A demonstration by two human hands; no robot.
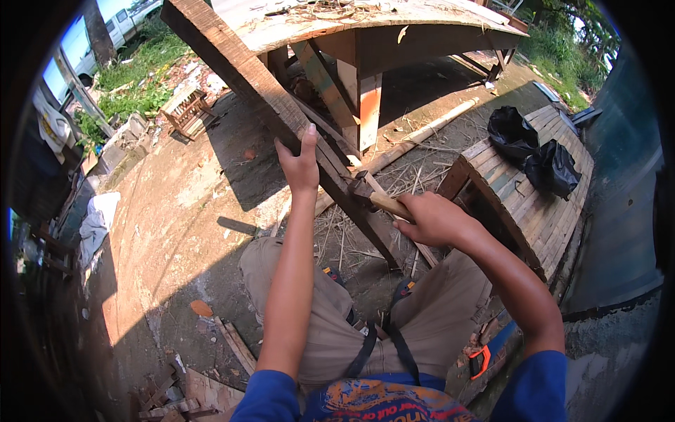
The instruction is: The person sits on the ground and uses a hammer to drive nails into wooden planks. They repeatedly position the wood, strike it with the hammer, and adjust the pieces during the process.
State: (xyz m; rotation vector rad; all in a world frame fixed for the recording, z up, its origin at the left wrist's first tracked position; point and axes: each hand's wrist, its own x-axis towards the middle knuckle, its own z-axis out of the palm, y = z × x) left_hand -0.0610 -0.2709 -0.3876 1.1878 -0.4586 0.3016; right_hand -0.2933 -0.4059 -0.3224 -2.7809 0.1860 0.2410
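Note:
A long, rough wooden beam (pixel 242 74) slants from the upper left down to the ground between my knees. My left hand (pixel 301 165) is closed around the beam near its middle, thumb lying along the top face. In my right hand (pixel 436 219) is the wooden handle of a hammer (pixel 389 205), fingers wrapped around its end. The hammer's dark head rests at or against the beam, a little below my left hand; its exact shape is hard to make out.
Ahead stands a wooden table (pixel 422 14) strewn with shavings. Two black plastic bags (pixel 552 169) sit on a slatted wooden bench (pixel 524 214) at right. An orange-handled saw (pixel 480 360) lies by my right leg. A small wooden chair (pixel 186 112) and white cloth (pixel 98 225) are left.

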